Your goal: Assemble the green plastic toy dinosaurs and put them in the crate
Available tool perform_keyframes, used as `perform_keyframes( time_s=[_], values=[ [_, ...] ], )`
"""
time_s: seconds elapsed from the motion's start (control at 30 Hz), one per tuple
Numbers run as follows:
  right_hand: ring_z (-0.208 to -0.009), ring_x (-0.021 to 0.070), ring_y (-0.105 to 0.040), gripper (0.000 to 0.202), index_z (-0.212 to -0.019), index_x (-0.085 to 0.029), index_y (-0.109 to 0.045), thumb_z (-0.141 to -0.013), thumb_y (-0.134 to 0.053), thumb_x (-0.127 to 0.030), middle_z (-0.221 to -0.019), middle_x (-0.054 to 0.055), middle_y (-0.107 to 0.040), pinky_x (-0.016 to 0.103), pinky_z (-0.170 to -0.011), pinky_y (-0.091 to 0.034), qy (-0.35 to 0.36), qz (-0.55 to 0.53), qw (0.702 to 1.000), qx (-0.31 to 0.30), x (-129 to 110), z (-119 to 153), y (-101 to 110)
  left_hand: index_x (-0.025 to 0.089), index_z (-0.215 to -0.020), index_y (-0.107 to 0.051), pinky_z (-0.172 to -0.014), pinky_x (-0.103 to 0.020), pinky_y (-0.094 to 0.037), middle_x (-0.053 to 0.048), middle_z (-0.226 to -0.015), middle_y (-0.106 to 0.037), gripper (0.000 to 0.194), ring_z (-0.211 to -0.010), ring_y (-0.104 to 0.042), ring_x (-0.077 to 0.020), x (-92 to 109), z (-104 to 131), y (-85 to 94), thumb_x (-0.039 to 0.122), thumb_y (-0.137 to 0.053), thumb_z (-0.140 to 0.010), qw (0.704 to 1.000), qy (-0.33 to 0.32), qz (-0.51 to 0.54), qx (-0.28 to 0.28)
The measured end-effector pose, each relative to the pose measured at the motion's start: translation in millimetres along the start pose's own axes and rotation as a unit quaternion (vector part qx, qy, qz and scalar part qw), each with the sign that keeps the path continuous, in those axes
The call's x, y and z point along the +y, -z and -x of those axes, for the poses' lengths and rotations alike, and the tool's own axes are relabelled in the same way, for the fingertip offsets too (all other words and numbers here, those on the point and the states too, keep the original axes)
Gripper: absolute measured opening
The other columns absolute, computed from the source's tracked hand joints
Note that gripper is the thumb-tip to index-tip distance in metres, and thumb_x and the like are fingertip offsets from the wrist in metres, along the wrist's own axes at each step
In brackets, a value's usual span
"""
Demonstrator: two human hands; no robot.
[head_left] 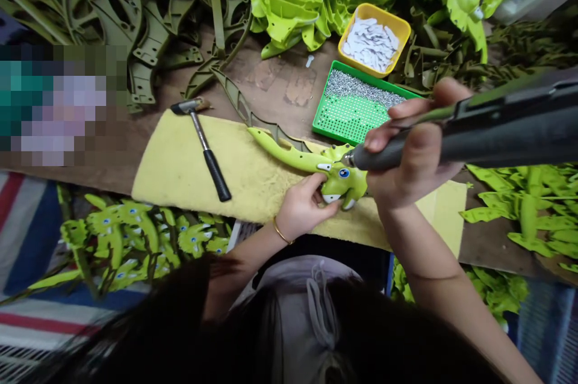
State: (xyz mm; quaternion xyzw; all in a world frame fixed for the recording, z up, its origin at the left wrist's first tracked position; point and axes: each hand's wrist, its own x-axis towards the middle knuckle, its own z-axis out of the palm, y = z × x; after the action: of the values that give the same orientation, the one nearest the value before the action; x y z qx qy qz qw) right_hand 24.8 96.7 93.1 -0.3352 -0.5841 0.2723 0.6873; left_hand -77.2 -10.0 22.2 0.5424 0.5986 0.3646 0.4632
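A lime-green plastic toy dinosaur part, with a blue eye, a horned head and a long curved tail-like piece, lies on a yellow cloth pad. My left hand is closed on its head from the near side, thumb and fingers at the white beak. In my right hand is a dark electric screwdriver, fingers wrapped round its body. Its tip meets the toy just above the eye; whether a screw is under the bit is hidden. An olive ribbed strip runs behind the toy.
A hammer rests on the pad's left. Beyond stand a green perforated tray of screws and a yellow bowl of white pieces. Olive parts and green toy parts are piled behind; more green parts lie right.
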Motion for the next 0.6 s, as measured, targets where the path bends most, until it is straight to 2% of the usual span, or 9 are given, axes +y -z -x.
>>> perform_keyframes(
  time_s=[0.07,0.1,0.13,0.23,0.3,0.43,0.6],
  values=[
    [-0.045,0.006,-0.052,0.035,-0.113,-0.04,-0.058,-0.081,-0.062,-0.052,-0.086,-0.004,-0.062,0.023,-0.04,-0.047,-0.021,-0.012,0.999,-0.041,-4,12,0,0.021,-0.101,-0.054,-0.056,-0.024,-0.052,0.004,-0.067,-0.059,0.042,-0.055,-0.06,-0.0113,1,3,4.8,0.035,-0.078,-0.068,0.997,0.037,0.061,-0.017],
    [-0.046,0.0067,-0.053,0.036,-0.114,-0.039,-0.058,-0.08,-0.063,-0.051,-0.086,-0.004,-0.063,0.024,-0.042,-0.049,-0.023,-0.015,0.998,-0.054,-4,17,1,0.021,-0.103,-0.051,-0.057,-0.024,-0.053,0.004,-0.071,-0.061,0.047,-0.057,-0.062,-0.0119,1,5,9.0,0.036,-0.079,-0.068,0.993,0.063,0.1,-0.007],
    [-0.047,0.0075,-0.054,0.037,-0.115,-0.037,-0.058,-0.08,-0.063,-0.049,-0.086,-0.003,-0.064,0.025,-0.044,-0.051,-0.02,-0.018,0.998,-0.061,-3,20,1,0.021,-0.104,-0.047,-0.058,-0.025,-0.055,0.003,-0.074,-0.062,0.051,-0.059,-0.064,-0.0122,-1,6,14.2,0.037,-0.079,-0.068,0.986,0.089,0.143,0.02],
    [-0.053,0.0101,-0.059,0.039,-0.118,-0.033,-0.056,-0.082,-0.062,-0.046,-0.086,-0.001,-0.065,0.029,-0.051,-0.055,-0.006,-0.028,0.997,-0.068,5,25,3,0.022,-0.098,-0.037,-0.058,-0.027,-0.058,0.004,-0.074,-0.065,0.051,-0.057,-0.066,-0.013,-9,-2,34.2,0.039,-0.077,-0.07,0.945,0.137,0.259,0.147],
    [-0.057,0.0107,-0.061,0.041,-0.12,-0.034,-0.056,-0.081,-0.064,-0.044,-0.087,-0.002,-0.065,0.03,-0.054,-0.056,-0.001,-0.042,0.996,-0.082,10,26,3,0.022,-0.097,-0.035,-0.059,-0.029,-0.06,0.004,-0.071,-0.066,0.048,-0.055,-0.067,-0.0139,-14,-14,47.3,0.036,-0.075,-0.073,0.92,0.147,0.308,0.194],
    [-0.055,0.0087,-0.059,0.041,-0.121,-0.034,-0.056,-0.081,-0.065,-0.041,-0.09,-0.003,-0.065,0.028,-0.054,-0.054,-0.004,-0.066,0.993,-0.101,16,28,4,0.019,-0.098,-0.041,-0.06,-0.028,-0.062,0.002,-0.074,-0.069,0.039,-0.056,-0.068,-0.0128,-15,-39,61.7,0.026,-0.072,-0.075,0.9,0.167,0.35,0.198],
    [-0.053,0.0083,-0.057,0.043,-0.123,-0.036,-0.053,-0.082,-0.064,-0.04,-0.087,-0.004,-0.063,0.026,-0.052,-0.053,-0.018,-0.074,0.988,-0.132,22,32,5,0.017,-0.099,-0.045,-0.057,-0.026,-0.062,0.001,-0.075,-0.07,0.037,-0.062,-0.07,-0.0146,-14,-51,59.8,0.018,-0.072,-0.074,0.894,0.171,0.37,0.188]
  ],
)
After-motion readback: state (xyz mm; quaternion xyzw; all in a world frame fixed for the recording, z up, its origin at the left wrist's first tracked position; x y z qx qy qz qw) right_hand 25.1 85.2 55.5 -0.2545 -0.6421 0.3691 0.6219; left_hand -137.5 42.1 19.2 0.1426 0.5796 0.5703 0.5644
